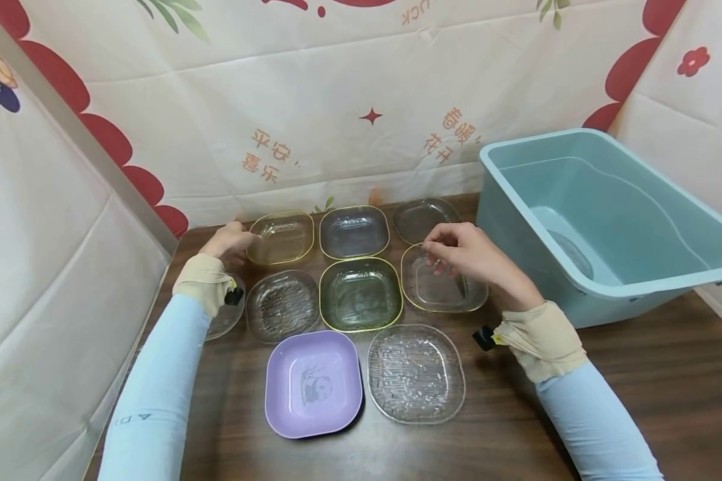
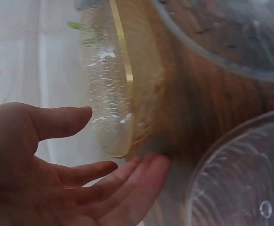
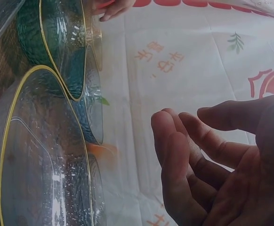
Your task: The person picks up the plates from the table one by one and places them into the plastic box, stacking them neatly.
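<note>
At the back left, my left hand is beside an amber gold-rimmed dish. Its thumb and fingers are spread near the end of that dish in the left wrist view, with nothing held between them. My right hand hovers over the back edge of a clear gold-rimmed dish. Loosely bent, the fingers of this hand hold nothing in the right wrist view. A smoky dish lies just behind it. Partly behind my left wrist is a clear round-edged dish.
Between the hands are a blue-grey dish, a green one and a clear textured one. Nearer stand a purple panda dish and a clear dish. A blue-green tub stands right, a clear piece inside.
</note>
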The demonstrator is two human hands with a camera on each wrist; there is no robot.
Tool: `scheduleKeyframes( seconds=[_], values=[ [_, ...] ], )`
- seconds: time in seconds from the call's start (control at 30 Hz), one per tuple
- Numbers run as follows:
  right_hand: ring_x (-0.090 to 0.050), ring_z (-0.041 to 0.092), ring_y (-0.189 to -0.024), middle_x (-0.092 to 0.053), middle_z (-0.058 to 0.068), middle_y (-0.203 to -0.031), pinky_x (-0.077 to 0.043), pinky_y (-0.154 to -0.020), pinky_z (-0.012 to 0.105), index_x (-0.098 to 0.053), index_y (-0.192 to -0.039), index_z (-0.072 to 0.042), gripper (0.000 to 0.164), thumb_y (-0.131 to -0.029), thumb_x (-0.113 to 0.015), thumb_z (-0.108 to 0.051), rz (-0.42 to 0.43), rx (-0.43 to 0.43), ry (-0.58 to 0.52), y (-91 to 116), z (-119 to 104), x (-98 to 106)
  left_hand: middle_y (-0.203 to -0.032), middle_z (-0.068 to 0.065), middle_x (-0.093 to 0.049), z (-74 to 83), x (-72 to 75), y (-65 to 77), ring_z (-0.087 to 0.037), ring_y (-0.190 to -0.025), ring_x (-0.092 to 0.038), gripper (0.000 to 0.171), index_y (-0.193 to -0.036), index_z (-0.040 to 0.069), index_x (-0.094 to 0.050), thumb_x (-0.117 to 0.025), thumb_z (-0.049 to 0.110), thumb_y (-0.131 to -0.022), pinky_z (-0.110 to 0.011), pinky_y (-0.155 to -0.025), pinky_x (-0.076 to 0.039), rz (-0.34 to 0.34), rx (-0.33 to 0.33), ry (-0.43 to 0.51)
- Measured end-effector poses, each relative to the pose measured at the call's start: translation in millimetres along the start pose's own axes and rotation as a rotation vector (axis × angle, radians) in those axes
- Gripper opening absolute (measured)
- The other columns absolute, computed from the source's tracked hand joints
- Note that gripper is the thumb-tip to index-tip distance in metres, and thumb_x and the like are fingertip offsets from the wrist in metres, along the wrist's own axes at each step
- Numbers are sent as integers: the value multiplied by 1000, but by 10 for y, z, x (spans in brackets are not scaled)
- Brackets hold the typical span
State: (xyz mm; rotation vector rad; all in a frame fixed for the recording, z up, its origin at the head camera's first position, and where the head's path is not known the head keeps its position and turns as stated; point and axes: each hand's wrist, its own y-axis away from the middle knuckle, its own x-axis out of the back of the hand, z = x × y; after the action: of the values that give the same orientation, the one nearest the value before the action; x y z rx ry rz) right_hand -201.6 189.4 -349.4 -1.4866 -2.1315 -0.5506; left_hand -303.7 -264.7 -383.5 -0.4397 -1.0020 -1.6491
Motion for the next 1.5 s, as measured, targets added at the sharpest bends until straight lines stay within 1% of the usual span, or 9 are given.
scheduleKeyframes(
  seconds=[0.13, 0.33, 0.57, 0.7, 0.77, 0.93, 1.1, 1.23, 1.5],
  values=[
    [-75, 30, -79, -73, 19, -93, -61, -61, 38, -70, -108, -4, 21, -106, -60, -23, -6, -2, -3, -9, 3, -19, -123, -31, -50, 7, -47, -32, -23, -71, -68, 42, -128, -16, -49, -52, 17, -104, -37, -77, -66, -33, 33, 76],
    [-75, 25, -76, -74, 17, -92, -62, -62, 39, -70, -106, -7, 19, -106, -60, -23, -1, -2, -18, 11, 20, -23, -145, -41, -33, 19, -134, -96, -23, -68, -71, 50, -145, -17, -30, -42, 1, -100, -38, -79, -66, -48, 71, 111],
    [-75, 25, -75, -74, 18, -91, -62, -61, 38, -70, -106, -7, 19, -106, -60, -23, 6, 3, -20, 27, 8, -6, -100, -23, -45, 22, -198, -142, -24, -63, -69, 20, -112, -9, -47, -40, -4, -94, -38, -72, -67, 32, 66, 27],
    [-74, 24, -75, -74, 18, -91, -61, -60, 37, -70, -106, -7, 20, -106, -60, -24, 1, 8, -21, 21, -3, -1, -96, -23, -52, 8, -191, -139, -21, -60, -71, 18, -104, -9, -54, -45, -4, -90, -37, -69, -67, 92, 60, -18],
    [-74, 24, -74, -73, 18, -91, -61, -58, 36, -70, -107, -6, 19, -105, -60, -23, 1, 11, -24, 19, -4, 6, -100, -30, -59, 2, -186, -143, -19, -56, -73, 25, -110, -12, -57, -46, -3, -90, -39, -74, -67, 118, 55, -25],
    [-74, 27, -75, -73, 18, -91, -59, -56, 33, -70, -106, -7, 17, -105, -61, -21, 8, 14, -26, 17, -9, 29, -123, -39, -63, 0, -172, -122, -13, -49, -71, 43, -129, -16, -52, -45, 3, -91, -50, -110, -52, 192, 32, -108],
    [-74, 25, -75, -74, 16, -90, -60, -57, 33, -70, -107, -7, 18, -105, -61, -23, 4, 20, -31, 33, -12, 36, -140, -40, -53, 23, -187, -39, -26, -69, -78, 51, -140, -16, -43, -42, 6, -94, -53, -123, -37, 231, 18, -143],
    [-74, 23, -75, -74, 16, -90, -60, -57, 33, -70, -108, -7, 18, -105, -61, -22, 5, 28, -37, 53, -1, 48, -125, -35, -64, 89, -195, 54, -40, -93, -75, 47, -133, -15, -51, -42, 7, -93, -54, -118, -42, 252, -10, -169],
    [-74, 24, -74, -74, 16, -89, -61, -57, 35, -71, -107, -7, 19, -105, -60, -23, 16, 38, -24, 52, 12, 75, -114, -31, -69, 313, -169, 248, -41, -91, -76, 34, -114, -9, -58, -43, 4, -87, -50, -100, -57, 268, -101, -150]
  ],
)
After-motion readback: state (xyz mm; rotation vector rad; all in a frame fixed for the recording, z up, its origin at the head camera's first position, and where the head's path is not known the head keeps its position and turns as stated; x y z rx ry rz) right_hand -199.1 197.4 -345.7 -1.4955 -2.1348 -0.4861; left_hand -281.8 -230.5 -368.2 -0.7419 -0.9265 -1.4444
